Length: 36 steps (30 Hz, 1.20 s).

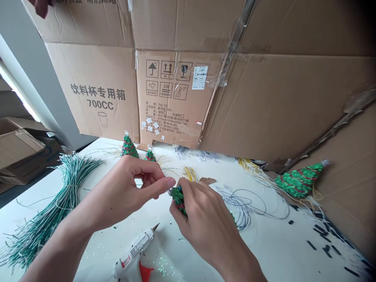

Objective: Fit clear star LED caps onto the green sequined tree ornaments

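A small green Christmas tree ornament point(177, 196) with red trim is wrapped in my right hand point(202, 207), which covers most of it. Its tip points up and to the left. Close by that tip, my left hand point(143, 182) is closed in a pinch, thumb against fingers. Whatever lies between those fingertips is too small or hidden to name. Below the hands a white glue gun point(135, 250) with a red trigger lies on the table, nozzle toward the upper right. Two more green tree ornaments, a larger one point(128, 145) and a smaller one point(150, 154), stand behind my left hand.
A thick bundle of green and white wires point(72, 184) lies at left. Cardboard point(176, 98) walls off the table's back and right. Another tree ornament point(301, 180) leans at right, near yellow wires point(249, 165). Loose blue-grey wire point(242, 211), black scraps point(323, 231) and glitter point(164, 266) lie about.
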{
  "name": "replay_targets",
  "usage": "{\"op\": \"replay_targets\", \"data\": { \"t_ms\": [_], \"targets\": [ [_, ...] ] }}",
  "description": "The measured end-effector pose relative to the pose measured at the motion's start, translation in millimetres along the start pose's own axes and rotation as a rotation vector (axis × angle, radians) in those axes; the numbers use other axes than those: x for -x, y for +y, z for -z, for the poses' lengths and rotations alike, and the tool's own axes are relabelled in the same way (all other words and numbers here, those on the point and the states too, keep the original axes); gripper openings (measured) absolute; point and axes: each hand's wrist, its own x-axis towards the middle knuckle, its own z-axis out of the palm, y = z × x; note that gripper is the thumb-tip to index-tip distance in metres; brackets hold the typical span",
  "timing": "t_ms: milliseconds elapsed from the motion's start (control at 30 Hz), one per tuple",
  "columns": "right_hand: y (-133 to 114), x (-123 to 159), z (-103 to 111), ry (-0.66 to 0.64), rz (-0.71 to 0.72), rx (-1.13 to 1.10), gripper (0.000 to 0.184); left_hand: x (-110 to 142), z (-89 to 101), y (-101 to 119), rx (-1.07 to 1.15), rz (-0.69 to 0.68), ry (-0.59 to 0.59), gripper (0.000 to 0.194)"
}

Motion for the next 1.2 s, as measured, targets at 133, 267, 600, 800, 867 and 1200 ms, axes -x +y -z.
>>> {"op": "replay_targets", "data": {
  "t_ms": [133, 267, 600, 800, 867, 1200],
  "targets": [
    [5, -1, -1, -0.136, -0.068, -0.159, 0.011, 1, -0.4, 1, -0.057, -0.025, -0.001, 0.041],
    [8, -3, 3, -0.285, -0.134, -0.363, 0.009, -2, 0.1, 1, -0.056, -0.066, -0.035, 0.04],
    [17, -6, -6, -0.421, -0.067, -0.933, 0.015, -4, 10.5, -2, 0.054, -0.147, -0.193, 0.031],
    [16, -4, -9, -0.684, -0.059, -1.297, 0.01, -2, 18.3, -2, 0.186, -0.243, -0.306, 0.021],
    [12, 0, -14, -0.788, -0.071, -1.492, 0.011, -4, 17.8, -4, 0.249, -0.269, -0.334, 0.023],
    [-11, 5, -51, -0.822, 0.063, -2.047, 0.04, -16, 11.8, -20, 0.421, -0.32, -0.396, 0.027]
  ]
}}
